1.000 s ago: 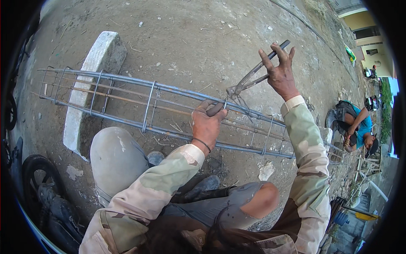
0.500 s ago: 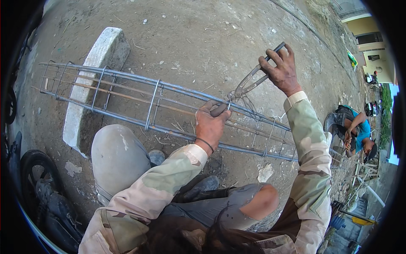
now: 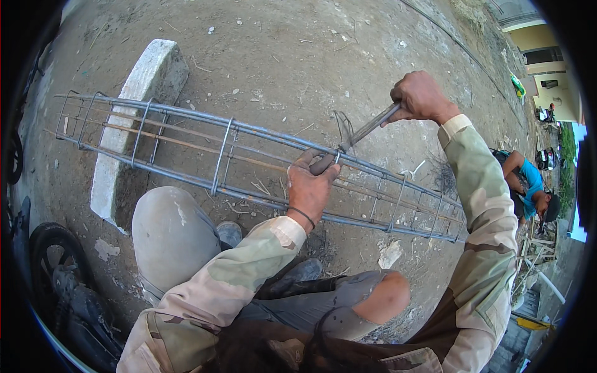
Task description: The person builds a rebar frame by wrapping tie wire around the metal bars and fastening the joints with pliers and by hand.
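Note:
My right hand (image 3: 423, 97) is closed around the handles of metal pincers (image 3: 377, 124), which are squeezed together. Their head meets the upper bars of a long steel rebar cage (image 3: 261, 129), just beyond my left hand. A thin loop of tie wire (image 3: 342, 124) sticks up beside that head. At the cage's upper side, my left hand (image 3: 308, 189) is closed on a dark rounded piece (image 3: 322, 164), whose kind I cannot make out. Its fingertips lie against the bars. Square stirrups (image 3: 224, 155) cross the long bars at intervals.
A pale concrete block (image 3: 118, 158) props the cage's left end. My bent knees (image 3: 168, 233) are close below it. At lower left stands a motorcycle wheel (image 3: 55, 255). Another person (image 3: 528, 186) crouches at the far right. A small stone chunk (image 3: 390, 254) lies on the dirt.
The pincers' handles, spread apart before, are now together. My right hand has wrapped around them, turned over and shifted slightly right. My left hand stays in place.

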{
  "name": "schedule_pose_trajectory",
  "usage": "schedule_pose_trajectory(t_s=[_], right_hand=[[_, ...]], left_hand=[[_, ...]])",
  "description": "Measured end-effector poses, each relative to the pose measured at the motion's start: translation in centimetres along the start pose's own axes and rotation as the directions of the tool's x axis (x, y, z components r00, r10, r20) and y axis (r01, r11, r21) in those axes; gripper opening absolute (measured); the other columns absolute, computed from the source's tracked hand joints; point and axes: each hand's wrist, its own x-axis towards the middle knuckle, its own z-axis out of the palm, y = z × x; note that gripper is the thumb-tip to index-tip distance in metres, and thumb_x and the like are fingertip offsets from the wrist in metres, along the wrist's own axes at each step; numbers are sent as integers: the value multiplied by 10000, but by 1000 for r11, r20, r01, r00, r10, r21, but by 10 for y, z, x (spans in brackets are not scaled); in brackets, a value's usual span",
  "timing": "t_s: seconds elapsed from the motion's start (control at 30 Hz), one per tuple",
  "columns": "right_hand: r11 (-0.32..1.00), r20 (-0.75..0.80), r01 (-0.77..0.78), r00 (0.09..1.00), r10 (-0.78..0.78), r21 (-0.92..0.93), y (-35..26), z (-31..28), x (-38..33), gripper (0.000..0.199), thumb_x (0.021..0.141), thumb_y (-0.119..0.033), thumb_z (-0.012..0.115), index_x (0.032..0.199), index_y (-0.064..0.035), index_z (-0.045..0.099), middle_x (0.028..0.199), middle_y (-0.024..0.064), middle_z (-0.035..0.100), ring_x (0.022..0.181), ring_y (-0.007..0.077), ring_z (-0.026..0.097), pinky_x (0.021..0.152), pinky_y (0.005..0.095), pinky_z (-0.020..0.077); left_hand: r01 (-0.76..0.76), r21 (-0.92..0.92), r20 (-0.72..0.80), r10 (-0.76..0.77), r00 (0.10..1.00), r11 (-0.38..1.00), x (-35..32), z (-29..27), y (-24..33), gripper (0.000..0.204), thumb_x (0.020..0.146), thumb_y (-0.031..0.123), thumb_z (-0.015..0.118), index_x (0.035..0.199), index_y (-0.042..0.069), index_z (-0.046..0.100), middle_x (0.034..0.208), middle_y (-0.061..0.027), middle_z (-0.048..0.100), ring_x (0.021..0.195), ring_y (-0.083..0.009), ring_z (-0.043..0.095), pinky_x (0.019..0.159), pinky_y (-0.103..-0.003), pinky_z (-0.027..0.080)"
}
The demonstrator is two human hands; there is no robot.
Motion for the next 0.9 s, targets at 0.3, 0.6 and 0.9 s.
schedule_pose_trajectory(t_s=[0.3,0.6,0.9], right_hand=[[943,11,-189,981,193,273,-9,72,-18,548,589,-583,845,596,-82,624,569,114,554,608,367,579,531,448,418],[943,-250,-57,957,145,327,-5,65,-19,587,574,-622,842,617,-68,653,531,118,527,551,349,553,535,433,415],[897,879,-368,475,-44,244,11,-59,44,389,627,-231,921,673,33,640,589,122,627,594,270,640,554,416,463]], left_hand=[[-7,132,-16,9,1000,991,-4,3,4,310,846,-88,665,1152,-87,615,1075,-160,712,985,-167,681,866,-251,523],[-159,155,-89,174,981,975,4,11,-16,275,828,33,713,1065,-56,608,907,-120,700,798,-194,663,741,-313,514],[-125,375,-80,167,983,919,6,10,-20,383,821,158,740,1097,-58,586,947,-221,681,870,-339,680,805,-401,519]])
